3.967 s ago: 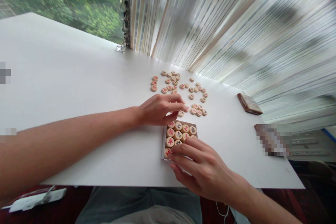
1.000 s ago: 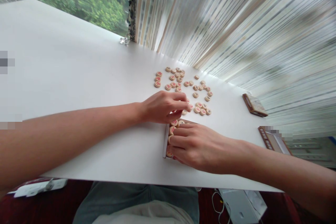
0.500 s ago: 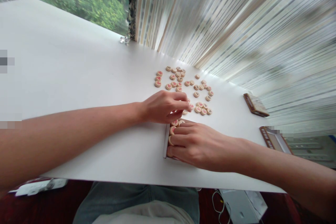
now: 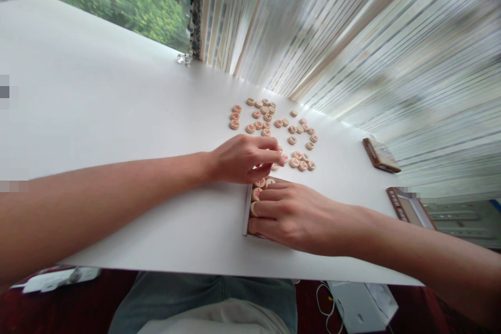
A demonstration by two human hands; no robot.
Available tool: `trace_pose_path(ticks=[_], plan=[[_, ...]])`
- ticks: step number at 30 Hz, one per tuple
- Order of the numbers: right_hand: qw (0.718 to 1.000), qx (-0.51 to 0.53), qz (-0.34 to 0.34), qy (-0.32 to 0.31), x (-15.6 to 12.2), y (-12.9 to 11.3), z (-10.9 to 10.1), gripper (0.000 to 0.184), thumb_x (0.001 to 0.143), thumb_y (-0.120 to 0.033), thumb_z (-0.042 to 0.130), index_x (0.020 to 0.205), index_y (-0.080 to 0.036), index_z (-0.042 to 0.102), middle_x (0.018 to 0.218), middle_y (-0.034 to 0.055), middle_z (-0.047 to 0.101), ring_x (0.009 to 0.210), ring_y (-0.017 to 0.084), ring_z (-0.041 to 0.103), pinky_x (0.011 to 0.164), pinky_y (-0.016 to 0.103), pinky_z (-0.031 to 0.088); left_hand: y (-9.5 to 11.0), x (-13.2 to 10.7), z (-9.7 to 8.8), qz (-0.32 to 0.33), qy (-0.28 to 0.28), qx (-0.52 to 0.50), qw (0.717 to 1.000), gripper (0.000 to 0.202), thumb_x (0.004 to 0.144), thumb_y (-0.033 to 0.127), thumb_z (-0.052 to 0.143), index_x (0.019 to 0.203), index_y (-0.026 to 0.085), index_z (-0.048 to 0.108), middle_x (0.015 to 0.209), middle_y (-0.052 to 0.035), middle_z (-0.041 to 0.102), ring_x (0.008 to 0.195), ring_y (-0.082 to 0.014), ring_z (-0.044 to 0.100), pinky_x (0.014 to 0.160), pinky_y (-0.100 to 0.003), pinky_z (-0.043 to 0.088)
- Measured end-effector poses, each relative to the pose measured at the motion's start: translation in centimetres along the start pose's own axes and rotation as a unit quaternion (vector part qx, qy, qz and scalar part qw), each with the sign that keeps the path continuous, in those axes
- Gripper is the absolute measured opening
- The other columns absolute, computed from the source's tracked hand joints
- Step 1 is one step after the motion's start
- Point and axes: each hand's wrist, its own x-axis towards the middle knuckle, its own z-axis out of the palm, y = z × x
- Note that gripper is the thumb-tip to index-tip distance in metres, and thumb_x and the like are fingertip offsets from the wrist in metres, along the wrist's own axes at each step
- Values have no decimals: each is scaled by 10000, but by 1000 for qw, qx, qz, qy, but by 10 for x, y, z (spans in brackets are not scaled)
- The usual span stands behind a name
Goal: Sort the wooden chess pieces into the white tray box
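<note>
My right hand (image 4: pixel 293 214) lies over a shallow box (image 4: pixel 247 211), its fingers apart and stretched across the pieces inside. Round wooden Chinese chess pieces (image 4: pixel 257 194) show along the box's left side; the rest of the box is hidden under the hand, as is my right thumb. Just beyond the far edge of the box hovers my left hand (image 4: pixel 254 159), fingers loosely bent and apart, with nothing visible in them. Close to its fingertips sit a few loose Chinese chess pieces (image 4: pixel 285 158), partly covered by the hand.
More Chinese chess pieces (image 4: pixel 266 125) are scattered on the white table (image 4: pixel 156 115) farther back, some face up with red or dark characters. To the right lie a brown box (image 4: pixel 381 155) and an open brown case (image 4: pixel 399 206). A string curtain (image 4: pixel 313 26) hangs behind.
Both hands keep almost the same pose and place. The whole view has shifted very slightly; no piece has visibly moved.
</note>
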Motion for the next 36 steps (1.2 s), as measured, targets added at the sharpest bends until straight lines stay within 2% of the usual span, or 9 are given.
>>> trace_pose_path(ticks=[6,11,19,22,28,36], plan=[[1000,6,1,26,-5,0,-1,223,1071,-128,577,908,-148,728,830,49,679,762,209,531,720,362,378,0,0,0,-3,-10,-1,1000,264,906,33,545,988,172,754,958,-69,775,732,-125,705,630,-231,544],[997,26,22,76,-15,-4,-6,331,1098,-123,490,833,-153,687,805,47,642,735,200,485,698,352,354,-1,0,0,-7,-18,-1,1000,262,914,39,540,996,166,754,962,-76,775,739,-124,700,644,-235,548],[995,27,41,82,-25,-7,7,298,1075,-115,512,840,-151,690,802,43,632,746,205,472,741,356,377,-1,1,-1,2,-6,-9,1000,262,917,36,547,999,158,763,951,-76,772,760,-130,714,657,-232,554],[996,18,39,84,-24,-7,11,299,1077,-106,514,834,-154,681,790,33,627,715,193,464,711,354,362,-1,1,-1,-4,-11,-8,1000,260,917,39,551,994,166,763,955,-73,778,771,-132,722,667,-232,560],[995,8,34,94,-22,-9,14,264,1067,-93,552,844,-159,678,776,23,629,704,186,483,679,353,333,-1,1,-1,-1,-6,-5,1000,261,909,34,552,991,163,764,951,-72,780,761,-135,726,654,-234,559],[996,-6,33,77,-21,-9,15,258,1067,-116,588,827,-160,670,771,23,638,705,179,497,678,353,323,0,1,-1,6,0,-2,1000,257,892,15,563,985,157,756,951,-77,782,743,-139,727,633,-235,557]])
